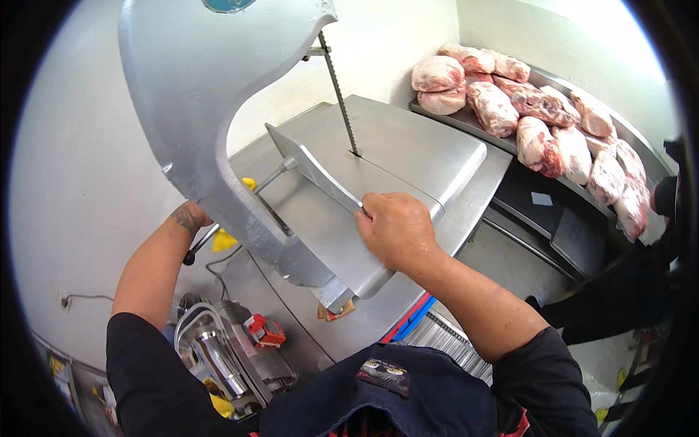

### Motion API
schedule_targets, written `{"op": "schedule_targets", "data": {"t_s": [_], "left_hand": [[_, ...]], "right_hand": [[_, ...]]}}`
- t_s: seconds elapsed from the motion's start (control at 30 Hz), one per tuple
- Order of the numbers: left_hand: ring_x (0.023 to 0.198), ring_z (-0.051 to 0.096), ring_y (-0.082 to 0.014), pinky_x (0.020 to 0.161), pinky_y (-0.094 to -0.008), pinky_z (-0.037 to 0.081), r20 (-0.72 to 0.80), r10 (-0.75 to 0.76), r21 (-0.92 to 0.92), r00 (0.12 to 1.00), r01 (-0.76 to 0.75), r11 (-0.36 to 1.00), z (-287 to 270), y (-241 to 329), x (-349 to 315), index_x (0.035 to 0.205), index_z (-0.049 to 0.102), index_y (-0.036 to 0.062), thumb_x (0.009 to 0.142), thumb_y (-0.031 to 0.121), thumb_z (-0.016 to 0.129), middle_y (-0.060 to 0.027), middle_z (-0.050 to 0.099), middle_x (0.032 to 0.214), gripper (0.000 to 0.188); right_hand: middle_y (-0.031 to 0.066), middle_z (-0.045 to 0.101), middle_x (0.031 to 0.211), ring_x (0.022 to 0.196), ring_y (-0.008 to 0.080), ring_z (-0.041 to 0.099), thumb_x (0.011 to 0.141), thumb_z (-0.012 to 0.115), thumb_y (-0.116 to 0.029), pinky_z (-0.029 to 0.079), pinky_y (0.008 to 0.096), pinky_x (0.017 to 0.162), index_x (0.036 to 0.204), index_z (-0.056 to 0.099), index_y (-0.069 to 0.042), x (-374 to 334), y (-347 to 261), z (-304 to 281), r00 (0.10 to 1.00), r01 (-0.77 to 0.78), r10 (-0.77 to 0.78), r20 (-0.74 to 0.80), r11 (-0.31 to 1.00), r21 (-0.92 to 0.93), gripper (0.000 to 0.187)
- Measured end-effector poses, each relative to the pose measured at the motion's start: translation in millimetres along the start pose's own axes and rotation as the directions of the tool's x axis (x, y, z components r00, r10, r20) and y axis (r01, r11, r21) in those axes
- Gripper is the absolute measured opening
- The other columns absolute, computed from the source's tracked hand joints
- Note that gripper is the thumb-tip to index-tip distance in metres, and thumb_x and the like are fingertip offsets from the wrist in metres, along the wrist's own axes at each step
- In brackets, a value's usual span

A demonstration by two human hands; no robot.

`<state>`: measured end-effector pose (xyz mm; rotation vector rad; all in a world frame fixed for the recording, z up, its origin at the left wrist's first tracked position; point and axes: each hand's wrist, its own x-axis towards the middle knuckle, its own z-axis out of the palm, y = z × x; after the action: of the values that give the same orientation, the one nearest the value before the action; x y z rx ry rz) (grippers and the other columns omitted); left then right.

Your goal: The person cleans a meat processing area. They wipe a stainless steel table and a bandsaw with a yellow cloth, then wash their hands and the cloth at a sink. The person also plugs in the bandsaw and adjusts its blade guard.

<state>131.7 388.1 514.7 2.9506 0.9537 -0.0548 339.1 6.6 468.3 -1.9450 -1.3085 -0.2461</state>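
Observation:
A meat band saw [182, 80] with a grey arched frame stands before me. Its thin toothed blade [339, 95] runs down into a slot in the steel table [408, 146]. An upright metal guide plate [320, 175], fixed to a rod [271, 177], stands on that table left of the blade. My right hand [397, 229] is closed around the near end of the plate. On the far side of the frame is my left hand [194, 213], close to a lever with a black knob [190, 258]; the frame hides its fingers.
Several large raw meat pieces [535, 105] lie on a steel counter [520, 149] at the right. A person in dark clothing [619, 298] stands beside it. At lower left are a metal machine [211, 349], a red object [265, 331] and yellow cloth [223, 240].

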Motion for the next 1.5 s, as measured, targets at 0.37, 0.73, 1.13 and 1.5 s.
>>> {"op": "schedule_targets", "data": {"t_s": [0.37, 0.73, 1.13, 1.5], "left_hand": [[0.108, 0.064, -0.0245, 0.092, -0.0389, 0.054, -0.003, 0.04, 0.062, 0.999, -0.04, 0.997, -34, -14, 8, 0.128, 0.062, 0.0068, 0.097, 0.029, 0.057, -0.0165, 0.067, 0.119, 0.038], [0.086, 0.066, -0.0177, 0.076, -0.0302, 0.055, -0.213, -0.257, -0.74, 0.943, 0.016, 0.672, 17, 7, -166, 0.116, 0.063, 0.0004, 0.085, 0.009, 0.055, -0.0083, 0.066, 0.099, 0.033], [0.069, 0.062, -0.0146, 0.062, -0.029, 0.052, -0.246, -0.475, -0.916, 0.845, -0.041, 0.4, 38, 36, -135, 0.105, 0.064, -0.0014, 0.093, 0.012, 0.057, -0.0053, 0.063, 0.085, 0.019], [0.073, 0.06, -0.0145, 0.067, -0.0292, 0.05, -0.286, -0.449, -0.855, 0.847, -0.013, 0.519, 34, 53, -124, 0.101, 0.065, -0.001, 0.09, 0.014, 0.057, -0.0048, 0.064, 0.085, 0.02]], "right_hand": [[0.0142, 0.066, 0.075, 0.079, 0.0346, 0.063, 0.086, 0.063, -0.018, 0.052, 0.0474, 0.073, 0.077, 0.064, -0.003, 2, -9, -3, 1.0, -0.005, 0.006, 0.009, 0.998, -0.062, 0.017], [0.0147, 0.067, 0.074, 0.077, 0.0346, 0.064, 0.085, 0.064, -0.017, 0.052, 0.0466, 0.073, 0.077, 0.064, -0.004, 1, 1, 1, 1.0, 0.014, -0.014, -0.005, 0.999, -0.041, 0.016], [0.0155, 0.067, 0.079, 0.078, 0.0355, 0.062, 0.086, 0.064, -0.018, 0.051, 0.0464, 0.077, 0.08, 0.063, -0.003, 5, 7, 1, 0.99, -0.099, 0.09, -0.11, 0.991, -0.085, 0.016], [0.0184, 0.067, 0.078, 0.082, 0.038, 0.065, 0.088, 0.064, -0.02, 0.052, 0.048, 0.077, 0.082, 0.064, -0.003, 17, 19, -13, 0.993, -0.118, 0.118, -0.007, 0.981, -0.152, 0.018]]}}
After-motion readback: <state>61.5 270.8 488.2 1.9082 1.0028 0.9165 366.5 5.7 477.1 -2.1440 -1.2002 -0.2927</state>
